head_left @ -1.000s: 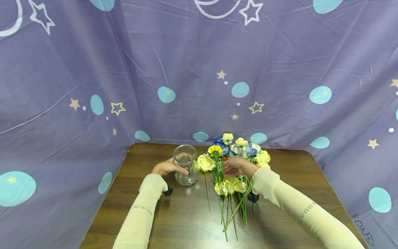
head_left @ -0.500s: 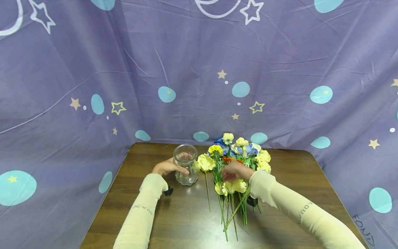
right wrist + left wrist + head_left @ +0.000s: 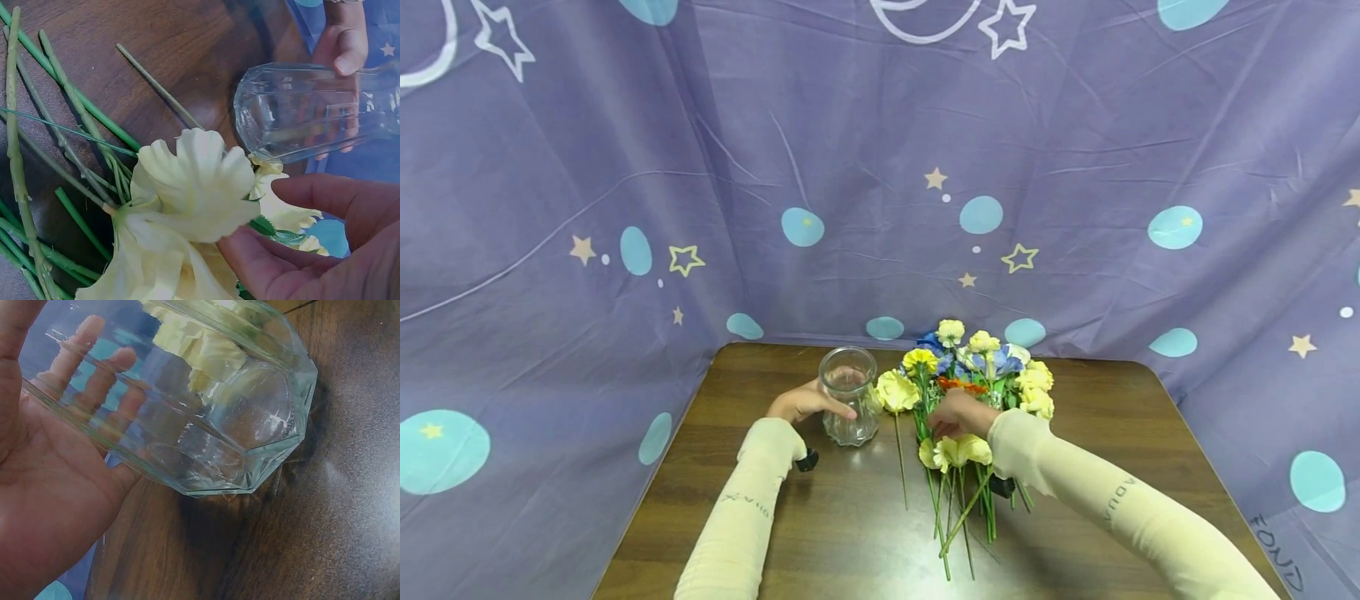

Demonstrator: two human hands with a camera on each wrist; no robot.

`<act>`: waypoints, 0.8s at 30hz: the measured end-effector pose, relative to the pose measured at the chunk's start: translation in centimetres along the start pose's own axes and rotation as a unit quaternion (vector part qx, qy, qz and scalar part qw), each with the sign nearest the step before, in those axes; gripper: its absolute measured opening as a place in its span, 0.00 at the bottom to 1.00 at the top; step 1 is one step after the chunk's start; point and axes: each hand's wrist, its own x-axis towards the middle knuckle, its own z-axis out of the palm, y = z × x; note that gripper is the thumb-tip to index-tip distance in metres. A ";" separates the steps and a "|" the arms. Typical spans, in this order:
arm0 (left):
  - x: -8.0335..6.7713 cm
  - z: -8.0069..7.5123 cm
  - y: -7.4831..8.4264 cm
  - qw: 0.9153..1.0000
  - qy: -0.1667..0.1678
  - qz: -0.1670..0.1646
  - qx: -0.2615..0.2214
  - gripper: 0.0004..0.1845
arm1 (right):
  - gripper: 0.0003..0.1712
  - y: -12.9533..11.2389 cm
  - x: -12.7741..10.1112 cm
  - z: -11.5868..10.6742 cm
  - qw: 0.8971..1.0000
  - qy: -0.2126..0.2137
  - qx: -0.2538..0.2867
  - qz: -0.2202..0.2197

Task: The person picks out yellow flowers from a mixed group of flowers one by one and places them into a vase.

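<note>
Left hand (image 3: 801,403): curling round the glass vase (image 3: 848,408), holding it upright on the bench (image 3: 850,517).
Right hand (image 3: 957,414): reaching with loosely curved fingers into the artificial flowers (image 3: 958,392), stems pointing near, just right of the vase.

Head view: evenly and softly lit, sharp centrally, wide-angle bowing at edges. Broad pale sheen across table (image 3: 850,517). Wrist views: dimmer, bluish cast. White glints on glass vase (image 3: 250,425), dark shadow beneath its base. Near palm and fingers soft, out of focus.
</note>
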 end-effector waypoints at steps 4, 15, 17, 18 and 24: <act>0.0 0.0 0.0 1.000 -0.006 0.005 -0.012 0.46 | 0.10 -0.3 0.1 0.6 1.000 0.003 0.000 -0.008; 0.2 -0.2 -0.4 1.000 -0.005 0.020 -0.018 0.45 | 0.15 -2.0 -0.3 2.0 0.999 0.003 0.032 -0.015; 0.2 -0.1 -0.3 1.000 -0.002 0.014 -0.018 0.45 | 0.14 -2.2 -0.2 2.3 1.000 0.009 0.012 -0.014; 0.1 -0.1 -0.3 1.000 0.000 0.011 -0.017 0.45 | 0.13 -2.3 -0.2 2.6 1.000 0.013 0.001 -0.016; -0.1 0.1 -0.1 1.000 0.010 0.001 -0.013 0.45 | 0.11 -2.4 -0.1 3.9 0.999 0.026 -0.041 -0.016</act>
